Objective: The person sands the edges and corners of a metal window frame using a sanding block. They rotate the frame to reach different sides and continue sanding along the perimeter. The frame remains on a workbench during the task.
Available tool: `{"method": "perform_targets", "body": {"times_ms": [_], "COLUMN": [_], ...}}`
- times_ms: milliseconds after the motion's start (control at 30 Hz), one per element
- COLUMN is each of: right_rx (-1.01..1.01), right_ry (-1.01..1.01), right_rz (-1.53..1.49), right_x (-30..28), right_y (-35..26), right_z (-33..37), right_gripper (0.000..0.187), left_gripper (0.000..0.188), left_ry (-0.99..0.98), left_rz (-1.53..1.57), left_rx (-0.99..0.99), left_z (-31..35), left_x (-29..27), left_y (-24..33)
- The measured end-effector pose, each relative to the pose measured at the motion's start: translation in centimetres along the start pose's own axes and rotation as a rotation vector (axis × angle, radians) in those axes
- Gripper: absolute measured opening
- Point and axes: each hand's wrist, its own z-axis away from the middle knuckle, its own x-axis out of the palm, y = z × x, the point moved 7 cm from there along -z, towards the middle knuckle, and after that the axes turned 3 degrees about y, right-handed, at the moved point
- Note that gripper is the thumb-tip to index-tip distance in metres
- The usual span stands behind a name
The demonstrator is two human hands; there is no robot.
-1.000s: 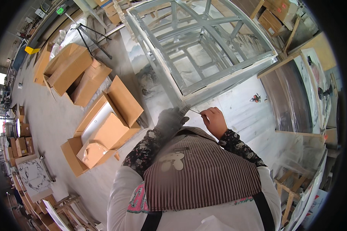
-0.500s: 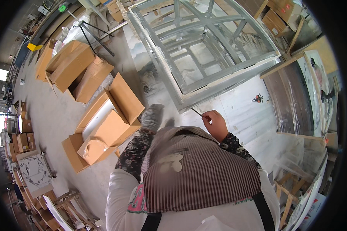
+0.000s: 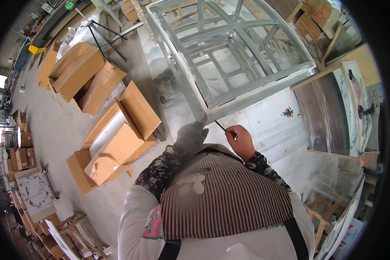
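Rod (image 3: 220,126) stays pinched in right hand (image 3: 241,141); left hand (image 3: 190,136), grip unclear, has neared frame (image 3: 256,92)

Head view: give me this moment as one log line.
left hand: gloved, blurred, near corner of grey frame; right hand: bare, pinching thin dark rod; rod tip: near same corner

Frame (image 3: 260,89): matt grey, metal-lkg, patchy finish. Box L of frame (image 3: 141,108): matt brn cardboard, smooth. Plastic wrap R of frame (image 3: 329,115): clear, glossy, creased. Apron this side of frame (image 3: 232,193): matt cloth. Glove nr frame's corner (image 3: 190,135): matt grey fabric, approx., blurred.
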Motion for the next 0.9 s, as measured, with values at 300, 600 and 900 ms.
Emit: {"method": "perform_targets", "body": {"times_ms": [300,600,900], "right_rx": [0.019,-0.037,0.023], "right_ry": [-0.027,-0.169,-0.257], "right_rz": [0.042,0.131,0.181], "right_x": [1.2,4.8,6.2], "right_y": [-0.8,-3.8,-4.4], "right_z": [-0.3,-0.9,-0.5], "right_gripper": [0.011,0.013,0.009], "left_gripper": [0.040,0.053,0.043], "left_ry": [-0.040,-0.219,-0.152], "left_rz": [0.241,0.689,0.165], "left_rx": [0.098,-0.180,0.207], "left_z": [1.4,1.4,2.1], "left_x": [3.5,5.2,0.2], "left_y": [-3.1,-4.4,-2.6]}}
